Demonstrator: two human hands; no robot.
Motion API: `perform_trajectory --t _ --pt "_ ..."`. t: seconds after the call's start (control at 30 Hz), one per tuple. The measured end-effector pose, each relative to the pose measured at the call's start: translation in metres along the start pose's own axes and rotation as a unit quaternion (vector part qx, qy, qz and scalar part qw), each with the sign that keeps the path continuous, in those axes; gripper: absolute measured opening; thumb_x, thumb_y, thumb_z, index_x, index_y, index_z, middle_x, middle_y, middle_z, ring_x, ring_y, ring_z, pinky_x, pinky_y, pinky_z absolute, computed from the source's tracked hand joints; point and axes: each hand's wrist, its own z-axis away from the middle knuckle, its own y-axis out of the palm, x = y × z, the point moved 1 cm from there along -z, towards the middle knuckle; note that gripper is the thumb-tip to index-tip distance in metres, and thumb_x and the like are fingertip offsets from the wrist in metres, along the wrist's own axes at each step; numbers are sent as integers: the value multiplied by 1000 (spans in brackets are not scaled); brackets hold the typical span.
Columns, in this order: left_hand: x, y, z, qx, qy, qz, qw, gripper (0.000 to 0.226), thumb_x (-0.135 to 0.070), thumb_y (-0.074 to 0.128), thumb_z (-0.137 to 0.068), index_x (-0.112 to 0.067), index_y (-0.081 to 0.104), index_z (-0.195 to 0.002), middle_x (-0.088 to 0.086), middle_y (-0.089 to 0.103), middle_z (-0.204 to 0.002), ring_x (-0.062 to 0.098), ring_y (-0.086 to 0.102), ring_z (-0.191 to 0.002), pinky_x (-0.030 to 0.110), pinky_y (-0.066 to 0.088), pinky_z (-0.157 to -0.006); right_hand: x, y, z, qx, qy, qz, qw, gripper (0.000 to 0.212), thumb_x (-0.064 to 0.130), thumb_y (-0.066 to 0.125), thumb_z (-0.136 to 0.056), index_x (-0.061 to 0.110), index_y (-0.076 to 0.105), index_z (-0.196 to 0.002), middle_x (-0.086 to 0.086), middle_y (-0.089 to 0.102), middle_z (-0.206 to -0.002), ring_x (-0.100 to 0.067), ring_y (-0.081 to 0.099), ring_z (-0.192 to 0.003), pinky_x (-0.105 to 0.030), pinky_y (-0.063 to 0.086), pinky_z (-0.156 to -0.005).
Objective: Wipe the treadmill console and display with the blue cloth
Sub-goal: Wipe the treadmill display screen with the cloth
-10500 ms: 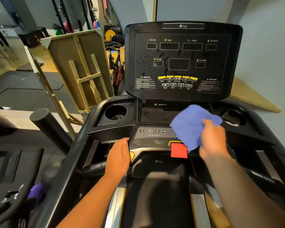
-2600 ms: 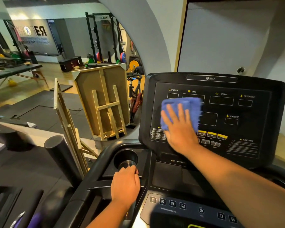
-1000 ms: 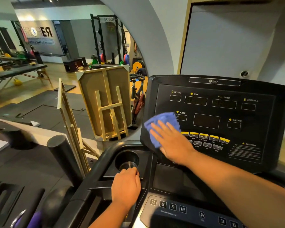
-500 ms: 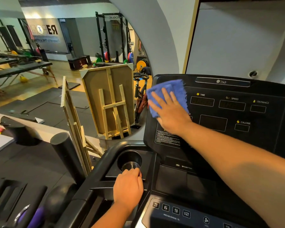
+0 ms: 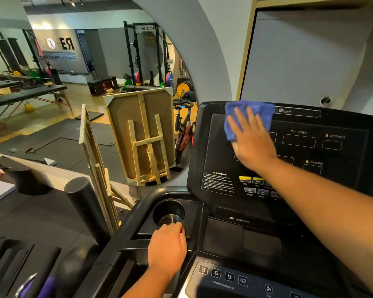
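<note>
Right hand [image 5: 253, 143] pressing blue cloth [image 5: 247, 117] flat, fingers straight, against upper left corner of display panel [image 5: 342, 168], cloth overlapping top edge. Left hand [image 5: 167, 250] curling over console [image 5: 224, 244] ledge beside cup holder [image 5: 168, 210], bracing. Risks: cloth slipping from under flat palm; heel of hand pressing yellow buttons [image 5: 251, 180] on downward pass.

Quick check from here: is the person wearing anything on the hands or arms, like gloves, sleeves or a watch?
No. Both hands are bare: no gloves on the left hand or the right hand. Both forearms are uncovered as far as the frame shows, so no sleeves reach them. No watch, band or ring shows on either wrist or on the fingers in view.
</note>
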Motion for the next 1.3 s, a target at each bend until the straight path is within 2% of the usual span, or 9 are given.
perform_trajectory --t 0.1,0.43,0.5,0.67,0.73,0.87,1.1,1.2,1.3 --pt "0 2 0 -2 -6 -4 1000 27 -35 34 -100 -33 60 -103 -14 66 -96 6 61 -84 26 52 -82 8 -1 -7 -15 42 -12 999 72 42 44 -99 17 13 -159 -13 9 -167 -41 3 -153 -53 11 -124" --pt "-1 -1 0 -9 -4 3 1000 26 -36 35 -101 -35 61 -102 -15 65 -93 5 59 -81 22 50 -80 8 34 94 105 -282 5 954 62 46 35 -102 28 17 -158 0 12 -167 -30 0 -155 -46 4 -124" --pt "-1 -2 -1 -12 -2 2 1000 27 -36 33 -101 -36 60 -102 -15 65 -95 5 58 -83 22 47 -82 -13 28 82 95 -244 29 965 66 43 40 -98 25 18 -158 -4 16 -167 -31 7 -154 -46 9 -123" --pt "1 2 -1 -8 -3 -6 1000 27 -37 33 -98 -35 60 -95 -12 67 -92 7 60 -83 27 48 -81 -33 -4 20 23 36 -28 999 69 41 36 -99 21 8 -159 -5 7 -168 -33 0 -154 -48 7 -125" --pt "1 1 -1 -13 -10 -4 1000 26 -37 35 -98 -34 60 -95 -11 66 -90 7 59 -81 27 47 -76 -22 -5 10 5 69 -35 997 68 42 36 -100 20 11 -159 -7 7 -168 -36 -1 -154 -51 8 -125" --pt "-2 -1 -1 -16 -3 -10 1000 24 -35 39 -99 -32 62 -93 -8 67 -88 9 60 -80 28 44 -74 0 12 31 27 -27 0 999 74 43 46 -97 19 12 -159 -10 7 -168 -41 1 -153 -51 5 -124" --pt "-5 -5 2 -26 -11 2 1000 21 -33 42 -100 -31 62 -91 -9 65 -84 8 51 -70 27 44 -70 -17 29 111 128 -225 -9 966 64 44 32 -101 27 12 -159 0 2 -168 -27 -7 -155 -45 1 -125" --pt "-5 -6 1 -22 -8 3 1000 22 -33 42 -100 -32 62 -90 -9 66 -84 8 58 -74 27 49 -73 -38 23 114 108 -190 24 975 69 41 39 -98 23 14 -159 -4 9 -168 -29 -1 -155 -45 5 -124" --pt "-5 -6 2 -26 -9 2 1000 22 -32 43 -100 -33 62 -89 -9 66 -83 8 60 -75 27 52 -75 -54 9 85 66 -41 10 997 76 37 47 -96 21 7 -159 -8 6 -168 -34 -1 -154 -47 5 -125"
